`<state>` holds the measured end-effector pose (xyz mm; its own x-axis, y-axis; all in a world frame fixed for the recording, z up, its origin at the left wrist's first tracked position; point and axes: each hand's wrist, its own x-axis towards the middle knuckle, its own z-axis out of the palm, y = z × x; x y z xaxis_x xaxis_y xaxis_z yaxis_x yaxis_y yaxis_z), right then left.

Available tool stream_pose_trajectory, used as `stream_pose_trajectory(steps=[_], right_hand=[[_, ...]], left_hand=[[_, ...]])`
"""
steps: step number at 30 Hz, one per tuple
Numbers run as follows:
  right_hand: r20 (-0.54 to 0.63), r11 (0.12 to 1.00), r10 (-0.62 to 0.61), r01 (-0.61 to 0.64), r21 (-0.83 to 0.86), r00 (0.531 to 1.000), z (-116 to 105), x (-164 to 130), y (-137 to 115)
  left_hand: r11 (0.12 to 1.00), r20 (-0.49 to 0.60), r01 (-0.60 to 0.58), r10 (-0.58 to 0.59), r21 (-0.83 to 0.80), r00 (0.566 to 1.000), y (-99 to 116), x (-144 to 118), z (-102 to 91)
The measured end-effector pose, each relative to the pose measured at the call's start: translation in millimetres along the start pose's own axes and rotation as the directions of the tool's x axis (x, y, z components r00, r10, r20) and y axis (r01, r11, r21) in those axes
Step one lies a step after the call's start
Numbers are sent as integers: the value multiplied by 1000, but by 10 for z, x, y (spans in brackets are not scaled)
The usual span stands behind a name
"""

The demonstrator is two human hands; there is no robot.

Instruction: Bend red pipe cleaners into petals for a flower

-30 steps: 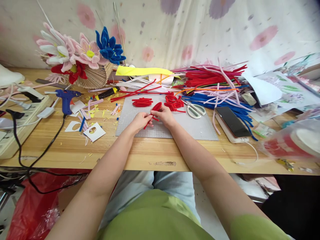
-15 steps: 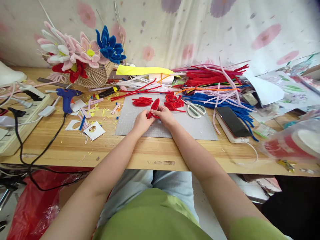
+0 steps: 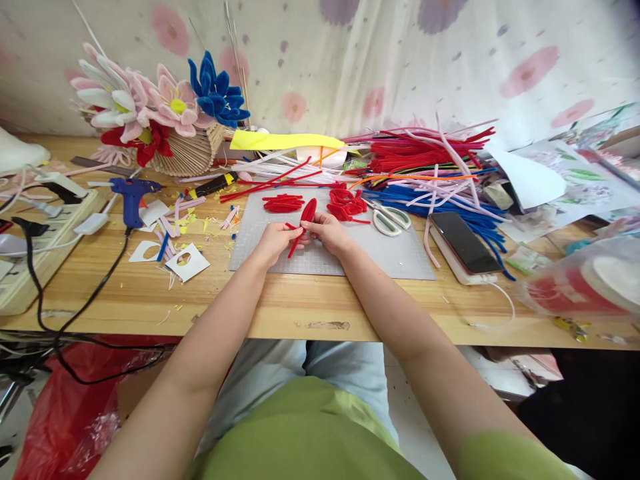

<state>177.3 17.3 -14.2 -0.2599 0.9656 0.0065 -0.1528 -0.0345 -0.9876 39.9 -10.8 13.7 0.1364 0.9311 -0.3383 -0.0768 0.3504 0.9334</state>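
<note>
Between my hands is a red pipe cleaner (image 3: 309,211) bent into a narrow petal shape, its loop pointing up and its loose ends hanging below. My right hand (image 3: 327,233) pinches the base of the petal. The fingers of my left hand (image 3: 274,243) are closed on the loose ends. Both hands are above a grey cutting mat (image 3: 385,257). On the mat behind them lie a stack of short red pipe-cleaner pieces (image 3: 283,203) and a heap of bent red pieces (image 3: 346,202). Scissors with pale handles (image 3: 391,220) rest at the right of the heap.
A blue glue gun (image 3: 133,200) stands at the left near a power strip (image 3: 65,247) and cut white cards (image 3: 188,263). Bundles of pipe cleaners (image 3: 425,157) fill the back. A phone (image 3: 464,241) lies at the right beside a bagged cup (image 3: 585,287). Fuzzy flowers (image 3: 175,107) stand behind.
My left hand has shifted slightly left and down, and the red ends now show below the fingers. My right hand stays at the petal's base.
</note>
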Motion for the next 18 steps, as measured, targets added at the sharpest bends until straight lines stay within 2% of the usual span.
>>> stream_pose_trajectory(steps=[6, 11, 15, 18], right_hand=[[63, 994, 55, -61, 89, 996, 26, -20, -8], [35, 983, 58, -63, 170, 998, 38, -9, -27], [-12, 988, 48, -46, 146, 999, 37, 8, -7], [-33, 992, 6, -2, 126, 999, 40, 20, 12]], left_hand=[[992, 39, 90, -86, -90, 996, 38, -13, -59], [985, 101, 59, -43, -160, 994, -9, 36, -64], [983, 68, 41, -29, -181, 997, -21, 48, -32], [989, -10, 24, -26, -145, 1000, -44, 72, 7]])
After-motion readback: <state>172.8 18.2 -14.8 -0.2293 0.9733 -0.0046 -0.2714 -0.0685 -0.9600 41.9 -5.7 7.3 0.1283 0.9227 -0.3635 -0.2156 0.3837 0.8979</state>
